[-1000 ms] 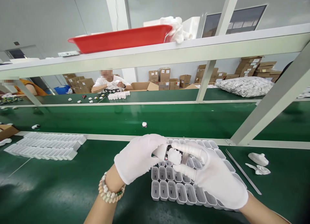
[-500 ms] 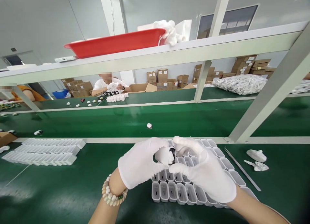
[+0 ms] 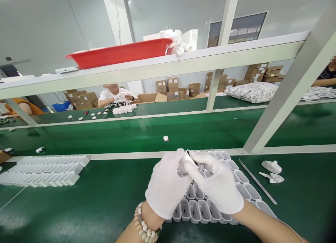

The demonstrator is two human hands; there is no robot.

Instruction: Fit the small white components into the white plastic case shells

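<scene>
Both of my hands wear white gloves and meet above rows of small white cups (image 3: 194, 211) on the green table. My left hand (image 3: 169, 183) has its fingers closed round a small white and black part (image 3: 189, 158), mostly hidden by the gloves. From the right, my right hand (image 3: 217, 181) pinches the same part with thumb and fingers. Many of the cups are hidden beneath the gloves.
Metal tweezers (image 3: 257, 181) and two white scraps (image 3: 272, 167) lie right of the cups. More white cups (image 3: 44, 171) stand at left. A small white piece (image 3: 165, 138) sits on the green belt (image 3: 126, 138). A red tray (image 3: 120, 54) rests on the shelf. Across, a person (image 3: 115, 94) works.
My left hand has moved right and turned, and the hands are closer together. The small part is now more covered by the gloves. The whole view has shifted slightly.
</scene>
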